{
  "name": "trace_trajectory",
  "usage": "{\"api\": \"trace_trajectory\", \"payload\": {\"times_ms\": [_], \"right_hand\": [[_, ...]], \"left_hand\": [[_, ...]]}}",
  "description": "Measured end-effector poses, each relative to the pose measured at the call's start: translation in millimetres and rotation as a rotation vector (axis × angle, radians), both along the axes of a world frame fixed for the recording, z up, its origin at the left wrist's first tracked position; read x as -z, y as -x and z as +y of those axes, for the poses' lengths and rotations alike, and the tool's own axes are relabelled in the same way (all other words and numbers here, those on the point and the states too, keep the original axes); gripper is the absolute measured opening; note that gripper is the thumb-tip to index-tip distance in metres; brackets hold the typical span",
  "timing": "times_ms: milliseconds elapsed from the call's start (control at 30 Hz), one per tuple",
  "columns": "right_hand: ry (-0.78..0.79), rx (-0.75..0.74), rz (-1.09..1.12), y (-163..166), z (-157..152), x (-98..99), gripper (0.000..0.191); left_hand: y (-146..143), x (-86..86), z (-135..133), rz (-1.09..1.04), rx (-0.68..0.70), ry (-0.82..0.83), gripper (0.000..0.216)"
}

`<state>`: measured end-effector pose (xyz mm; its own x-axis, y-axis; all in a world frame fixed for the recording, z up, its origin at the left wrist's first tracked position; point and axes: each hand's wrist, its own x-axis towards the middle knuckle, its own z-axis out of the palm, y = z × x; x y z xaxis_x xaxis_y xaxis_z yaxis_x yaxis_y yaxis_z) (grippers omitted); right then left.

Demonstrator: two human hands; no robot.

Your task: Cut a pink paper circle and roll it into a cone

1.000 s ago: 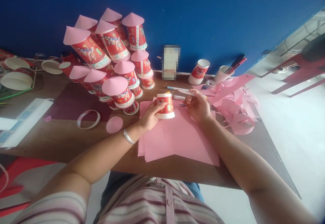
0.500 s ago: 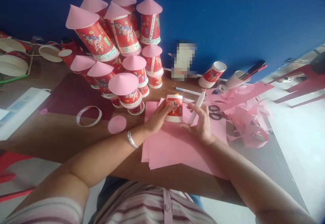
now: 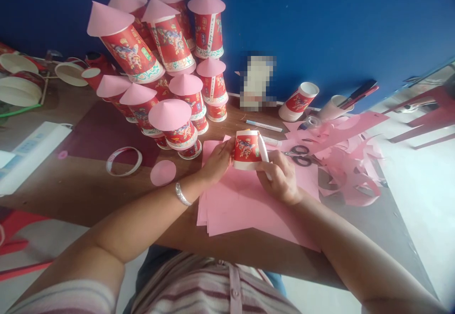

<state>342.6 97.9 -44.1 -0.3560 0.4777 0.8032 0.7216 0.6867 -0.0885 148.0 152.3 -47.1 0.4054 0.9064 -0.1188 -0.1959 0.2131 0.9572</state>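
A red printed paper cup [image 3: 247,149] with white bands is held by my left hand [image 3: 217,163], whose fingers grip its left side. My right hand [image 3: 280,177] is closed around a white marker pen [image 3: 263,149], tilted against the cup's right edge. The right fingers are close to the cup's lower right corner; whether they press on it I cannot tell. Beneath both hands lie stacked pink paper sheets [image 3: 249,205]. Just right of the cup are dark-handled scissors [image 3: 301,155], partly on the sheets.
Several stacked cup towers with pink paper cones [image 3: 170,115] stand at the back left. A tape ring [image 3: 123,162] and pink disc [image 3: 163,173] lie nearer. Pink paper scraps [image 3: 350,162], a pen cup [image 3: 333,107] and another cup pair [image 3: 299,101] are at the right.
The marker has swung upright and moved left against the cup, and my right fingers have closed lower around it. The cup has turned slightly and my left thumb no longer covers its front.
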Motion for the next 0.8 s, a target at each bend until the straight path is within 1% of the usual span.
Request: {"api": "trace_trajectory", "payload": {"times_ms": [67, 133, 233, 300, 333, 433, 533, 600, 733, 800], "right_hand": [[-0.01, 0.0, 0.004, 0, 1, -0.5, 0.034], [-0.015, 0.001, 0.004, 0, 2, -1.4, 0.032], [-0.021, 0.008, -0.019, 0, 5, -2.9, 0.029], [-0.019, 0.001, -0.032, 1, 6, -2.8, 0.027], [-0.016, 0.003, -0.035, 1, 6, -2.3, 0.027], [-0.017, 0.057, -0.02, 2, 5, 0.9, 0.026], [-0.045, 0.095, 0.008, 3, 3, 3.0, 0.032], [-0.048, 0.072, 0.003, 3, 2, 2.3, 0.036], [-0.036, -0.009, -0.033, 1, 3, -1.6, 0.042], [-0.043, -0.043, -0.037, 0, 3, -2.4, 0.043]], "left_hand": [[0, -0.6, 1, -0.01, -0.012, -0.016, 0.054], [0, -1.5, 1, -0.062, -0.007, -0.008, 0.053], [1, -4.9, 0, -0.177, 0.09, 0.019, 0.049], [3, -7.8, -1, -0.182, 0.156, 0.025, 0.045], [3, -9.1, -2, -0.171, 0.169, 0.029, 0.045], [5, -11.8, -2, -0.224, 0.129, 0.071, 0.043], [6, -12.8, -1, -0.32, 0.084, 0.119, 0.037], [7, -13.1, 0, -0.362, 0.07, 0.152, 0.034], [10, -12.1, -1, -0.434, 0.064, 0.272, 0.028], [11, -11.0, -3, -0.433, 0.077, 0.277, 0.026]]}}
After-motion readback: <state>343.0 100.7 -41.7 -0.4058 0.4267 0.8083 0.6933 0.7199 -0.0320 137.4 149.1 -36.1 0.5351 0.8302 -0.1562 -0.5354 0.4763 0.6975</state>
